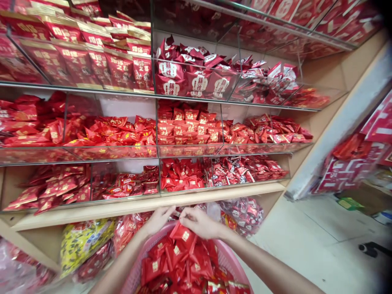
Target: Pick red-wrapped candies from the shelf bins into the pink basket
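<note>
A pink plastic basket [138, 261] stands low in front of me, heaped with small red packets [183, 261] printed in gold. At its far rim, my left hand [161, 220] has its fingers stretched toward the right, with no packet visible in them. My right hand [199, 222] is close beside it, fingers curled and thumb bent, against the top of a red packet [184, 235] at the back of the heap. Its fingertips are partly hidden. The two hands are nearly touching, just below the wooden shelf edge [122, 209].
Ahead, clear-fronted shelf bins [190, 151] hold red packets in several rows. Underneath lie a yellow bag [87, 241] and a clear bag of red packets [245, 212]. Pale floor tiles [306, 245] extend to the right, with hanging red bags [346, 167] beyond.
</note>
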`<state>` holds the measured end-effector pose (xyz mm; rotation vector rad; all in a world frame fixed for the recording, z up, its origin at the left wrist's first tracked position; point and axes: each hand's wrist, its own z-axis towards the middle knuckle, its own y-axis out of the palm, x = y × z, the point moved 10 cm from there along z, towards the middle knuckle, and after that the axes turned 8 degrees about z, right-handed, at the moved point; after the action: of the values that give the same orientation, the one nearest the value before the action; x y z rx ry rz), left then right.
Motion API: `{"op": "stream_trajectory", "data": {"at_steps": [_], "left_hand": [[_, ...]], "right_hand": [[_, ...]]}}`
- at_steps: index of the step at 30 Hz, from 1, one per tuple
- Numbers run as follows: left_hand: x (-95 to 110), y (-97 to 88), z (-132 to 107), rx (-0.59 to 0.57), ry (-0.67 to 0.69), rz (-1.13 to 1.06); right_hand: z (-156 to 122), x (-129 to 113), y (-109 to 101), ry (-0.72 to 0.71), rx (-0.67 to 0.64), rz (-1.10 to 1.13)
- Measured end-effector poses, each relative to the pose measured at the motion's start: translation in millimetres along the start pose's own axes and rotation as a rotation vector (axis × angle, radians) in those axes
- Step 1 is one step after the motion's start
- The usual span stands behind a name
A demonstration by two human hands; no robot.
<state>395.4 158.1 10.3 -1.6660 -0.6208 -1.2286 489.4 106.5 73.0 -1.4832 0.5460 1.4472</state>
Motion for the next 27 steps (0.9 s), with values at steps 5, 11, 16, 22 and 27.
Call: {"op": "stream_trajectory", "data": {"at_steps": [5, 11, 16, 22, 27], "left_hand": [[7, -28.6, -65, 0.134, -0.099, -0.104], [13, -6.0, -121, 0.065, -0.12, -0.184], [8, -1.5, -139, 0.082, -0.134, -0.231], [-22, -5.7, -157, 0.156, -0.191, -0.252], [-36, -7.9, -164, 0.23, -0.171, -0.291]], "right_hand": [[7, -13, 35, -0.037, -0.098, -0.142], [11, -6, 70, 0.066, -0.133, -0.008], [4, -5, 88, 0.099, -0.163, 0.08], [-15, -7, 85, 0.136, -0.164, 0.057], [-37, -3, 69, 0.175, -0.07, 0.169]]}}
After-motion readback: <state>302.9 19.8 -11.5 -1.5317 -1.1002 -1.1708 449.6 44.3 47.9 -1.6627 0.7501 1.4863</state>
